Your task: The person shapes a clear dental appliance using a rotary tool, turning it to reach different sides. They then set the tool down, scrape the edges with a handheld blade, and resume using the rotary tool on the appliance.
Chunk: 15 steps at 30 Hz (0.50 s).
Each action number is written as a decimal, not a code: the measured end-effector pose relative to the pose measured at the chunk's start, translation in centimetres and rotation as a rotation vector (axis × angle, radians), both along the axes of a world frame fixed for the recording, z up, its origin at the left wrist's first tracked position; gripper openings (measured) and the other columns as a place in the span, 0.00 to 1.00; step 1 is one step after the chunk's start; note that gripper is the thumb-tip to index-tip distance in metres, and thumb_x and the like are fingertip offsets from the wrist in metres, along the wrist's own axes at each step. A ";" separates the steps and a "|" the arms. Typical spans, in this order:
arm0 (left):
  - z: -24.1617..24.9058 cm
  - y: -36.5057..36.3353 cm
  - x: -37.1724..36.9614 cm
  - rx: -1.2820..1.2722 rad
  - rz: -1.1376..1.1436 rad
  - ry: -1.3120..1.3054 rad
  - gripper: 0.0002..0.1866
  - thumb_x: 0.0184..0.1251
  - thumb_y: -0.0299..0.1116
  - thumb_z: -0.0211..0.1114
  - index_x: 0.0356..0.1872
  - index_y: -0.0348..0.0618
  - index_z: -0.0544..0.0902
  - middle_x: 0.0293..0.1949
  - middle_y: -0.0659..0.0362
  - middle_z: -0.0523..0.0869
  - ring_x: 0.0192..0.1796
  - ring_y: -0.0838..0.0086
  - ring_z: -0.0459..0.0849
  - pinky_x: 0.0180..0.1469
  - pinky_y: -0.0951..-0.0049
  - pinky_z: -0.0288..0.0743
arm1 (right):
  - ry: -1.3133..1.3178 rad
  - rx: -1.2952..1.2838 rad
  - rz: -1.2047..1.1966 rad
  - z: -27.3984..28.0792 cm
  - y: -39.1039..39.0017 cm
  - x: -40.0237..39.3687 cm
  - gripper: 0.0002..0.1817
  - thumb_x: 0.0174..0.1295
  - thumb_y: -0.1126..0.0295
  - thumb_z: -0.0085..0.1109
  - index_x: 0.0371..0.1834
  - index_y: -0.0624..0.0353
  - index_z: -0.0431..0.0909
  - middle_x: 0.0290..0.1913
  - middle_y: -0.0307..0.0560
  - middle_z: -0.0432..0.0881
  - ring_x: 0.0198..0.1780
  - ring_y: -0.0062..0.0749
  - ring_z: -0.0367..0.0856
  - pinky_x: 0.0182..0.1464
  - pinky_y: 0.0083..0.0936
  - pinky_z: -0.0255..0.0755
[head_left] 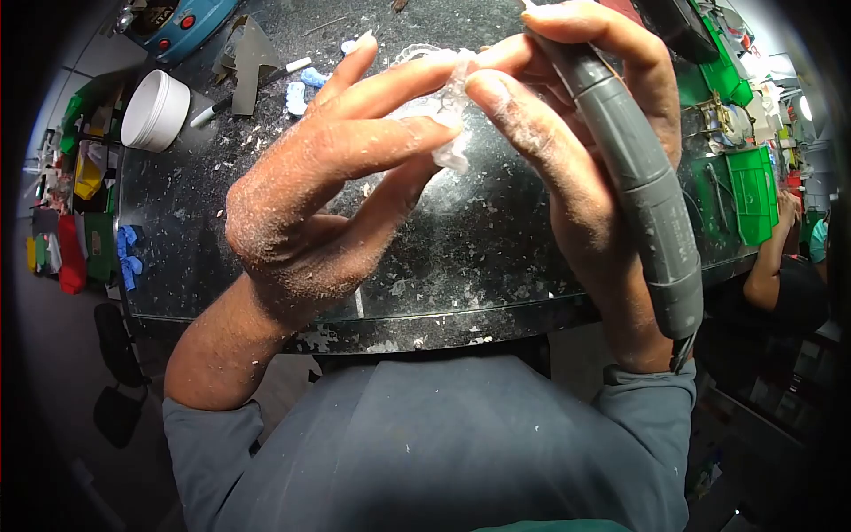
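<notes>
Pinched between the thumb and fingers of my left hand (297, 182) is a clear, bumpy plastic piece (454, 115), shaped like a dental aligner. My right hand (576, 182) grips a thick grey rotary handpiece (651, 191), with its cord leaving at the lower end. The handpiece points up and away from me, and its working tip is cut off at the top of the view. My right thumb and a fingertip reach right up to the clear piece. White dust coats both hands.
A dark, dust-strewn bench (425, 257) lies beneath my hands. To the left are a white tub (157, 111), a marker (210, 112), blue-and-white pieces (301, 93) and a blue device (182, 27). Green trays (752, 195) line the right, where another person's arm (771, 257) shows.
</notes>
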<state>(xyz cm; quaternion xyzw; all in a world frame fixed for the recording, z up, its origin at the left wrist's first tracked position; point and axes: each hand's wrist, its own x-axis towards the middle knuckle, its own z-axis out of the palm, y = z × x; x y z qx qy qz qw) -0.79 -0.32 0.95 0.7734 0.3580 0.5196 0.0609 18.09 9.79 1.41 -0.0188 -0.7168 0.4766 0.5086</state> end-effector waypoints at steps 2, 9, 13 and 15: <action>0.3 -0.1 0.0 -0.007 0.003 0.023 0.19 0.57 0.13 0.66 0.51 0.36 0.78 0.52 0.38 0.83 0.63 0.47 0.78 0.73 0.41 0.55 | -0.009 -0.006 -0.003 0.0 0.0 0.1 0.42 0.56 0.66 0.72 0.69 0.69 0.56 0.55 0.69 0.79 0.53 0.54 0.84 0.61 0.46 0.74; 1.0 -0.8 2.0 -0.326 -0.009 -0.572 0.23 0.70 0.31 0.58 0.61 0.28 0.71 0.59 0.42 0.79 0.62 0.62 0.78 0.69 0.63 0.66 | -0.023 -0.045 -0.037 -0.2 -0.4 -0.4 0.41 0.56 0.66 0.73 0.67 0.68 0.57 0.54 0.67 0.79 0.53 0.53 0.84 0.61 0.47 0.73; 0.5 -1.2 1.7 -0.557 -0.026 -0.724 0.13 0.68 0.24 0.64 0.51 0.32 0.81 0.49 0.50 0.86 0.54 0.70 0.84 0.60 0.70 0.76 | -0.049 -0.053 -0.075 0.1 -1.0 -0.6 0.41 0.55 0.66 0.73 0.67 0.68 0.58 0.54 0.67 0.79 0.53 0.53 0.84 0.62 0.47 0.72; 0.1 -0.8 1.3 -0.526 -0.044 -0.752 0.12 0.68 0.25 0.64 0.50 0.33 0.82 0.47 0.51 0.86 0.52 0.70 0.85 0.58 0.70 0.77 | -0.041 -0.054 -0.120 -0.1 -0.8 -0.7 0.40 0.55 0.66 0.73 0.66 0.68 0.58 0.54 0.66 0.80 0.53 0.52 0.84 0.62 0.47 0.72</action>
